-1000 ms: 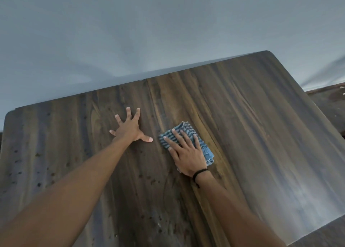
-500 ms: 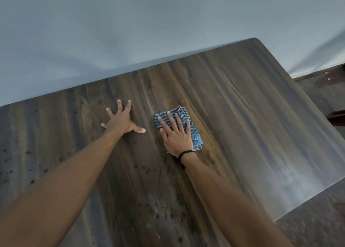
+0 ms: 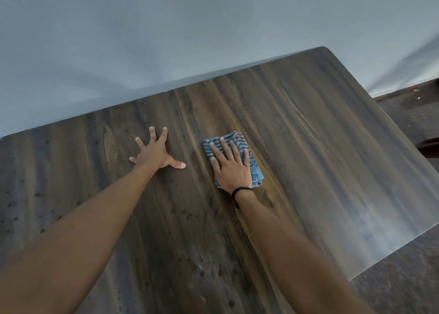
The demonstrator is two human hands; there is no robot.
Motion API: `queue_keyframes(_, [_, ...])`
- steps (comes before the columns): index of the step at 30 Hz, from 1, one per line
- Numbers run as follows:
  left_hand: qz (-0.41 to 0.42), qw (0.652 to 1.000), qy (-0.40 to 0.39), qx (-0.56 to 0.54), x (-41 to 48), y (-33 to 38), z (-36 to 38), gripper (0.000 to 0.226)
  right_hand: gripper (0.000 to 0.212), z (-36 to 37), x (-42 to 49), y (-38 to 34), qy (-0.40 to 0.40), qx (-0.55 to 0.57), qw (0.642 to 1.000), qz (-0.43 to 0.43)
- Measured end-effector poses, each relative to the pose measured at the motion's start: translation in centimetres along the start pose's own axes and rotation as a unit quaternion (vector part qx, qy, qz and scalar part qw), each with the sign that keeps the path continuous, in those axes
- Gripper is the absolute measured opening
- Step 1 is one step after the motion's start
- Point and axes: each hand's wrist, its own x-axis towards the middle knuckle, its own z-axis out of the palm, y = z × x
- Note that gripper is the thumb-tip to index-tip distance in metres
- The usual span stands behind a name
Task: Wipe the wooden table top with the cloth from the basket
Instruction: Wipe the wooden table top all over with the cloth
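Note:
A folded blue and grey striped cloth lies flat on the dark wooden table top, near its middle. My right hand presses down on the cloth with straight, spread fingers and covers most of it; a black band circles that wrist. To the left, my left hand rests flat on the bare wood with fingers splayed, a hand's width from the cloth. The basket is out of view.
A plain grey wall runs right behind the table's far edge. The table's right edge drops to a dark speckled floor. Small dark spots mark the wood at the left and near front.
My right hand with the cloth under it has slid a little away from me and slightly left across the wood. My left hand has stayed planted in place.

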Motion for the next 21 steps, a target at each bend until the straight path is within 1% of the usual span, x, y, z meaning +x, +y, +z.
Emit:
queue_keyframes(1, [-0.001,1.000,0.001,-0.001,0.0,-0.1,0.0,0.143,0.052,0.3,-0.2,-1.0,0.007,0.010,0.999,0.030])
queue_keyframes(2, [-0.002,1.000,0.002,0.001,0.0,0.0,0.0,0.142,0.052,0.6,-0.5,-1.7,0.007,0.000,1.000,0.017])
queue_keyframes(4, [-0.002,1.000,0.001,0.005,-0.1,0.2,-0.1,0.142,0.052,0.7,-1.1,-1.3,-0.018,-0.046,0.995,-0.088])
queue_keyframes(5, [-0.001,1.000,0.001,0.004,0.0,0.3,0.0,0.142,0.051,0.3,-1.0,-0.6,-0.032,-0.053,0.991,-0.118])
queue_keyframes(6, [-0.001,1.000,0.002,0.002,0.0,0.3,0.0,0.142,0.051,-0.1,-0.5,-0.1,-0.030,-0.048,0.992,-0.113])
queue_keyframes(7, [-0.001,1.000,0.003,-0.002,0.1,0.2,0.0,0.142,0.051,-0.3,0.3,-0.1,-0.014,-0.033,0.997,-0.073])
queue_keyframes(9, [0.000,1.000,0.008,-0.003,0.0,0.0,0.1,0.142,0.052,0.0,1.8,-1.5,0.014,0.022,0.999,0.039])
queue_keyframes(10, [0.000,1.000,0.008,-0.001,0.0,0.0,0.2,0.142,0.052,0.2,2.2,-2.5,0.012,0.029,0.998,0.052])
queue_keyframes(11, [-0.001,1.000,0.007,0.001,0.0,0.0,0.2,0.142,0.052,0.4,2.4,-3.1,0.007,0.016,1.000,0.024])
queue_keyframes(13, [-0.005,1.000,0.007,0.007,0.0,0.2,0.3,0.142,0.053,0.7,2.2,-2.4,-0.014,-0.040,0.993,-0.114])
queue_keyframes(14, [-0.005,1.000,0.009,0.009,0.0,0.2,0.3,0.142,0.052,0.5,2.1,-1.6,-0.025,-0.057,0.985,-0.160])
queue_keyframes(15, [-0.005,1.000,0.011,0.010,0.1,0.2,0.3,0.142,0.052,0.3,2.3,-1.1,-0.026,-0.061,0.984,-0.167])
queue_keyframes(16, [-0.004,1.000,0.010,0.009,0.2,0.2,0.2,0.142,0.051,0.2,2.7,-1.2,-0.015,-0.049,0.989,-0.138])
queue_keyframes(18, [-0.001,1.000,0.007,0.007,0.2,0.1,0.2,0.142,0.051,0.4,3.6,-2.5,0.009,0.009,1.000,-0.025])
queue_keyframes(19, [-0.003,1.000,0.009,0.008,0.2,0.1,0.2,0.141,0.051,0.3,3.9,-3.4,0.015,0.019,1.000,0.003])
queue_keyframes(20, [-0.006,1.000,0.011,0.012,0.1,0.1,0.2,0.141,0.052,0.4,4.2,-3.9,0.010,0.011,1.000,-0.008])
queue_keyframes(21, [-0.008,1.000,0.014,0.015,0.1,0.0,0.3,0.141,0.052,0.4,4.3,-3.7,-0.001,-0.017,0.998,-0.058])
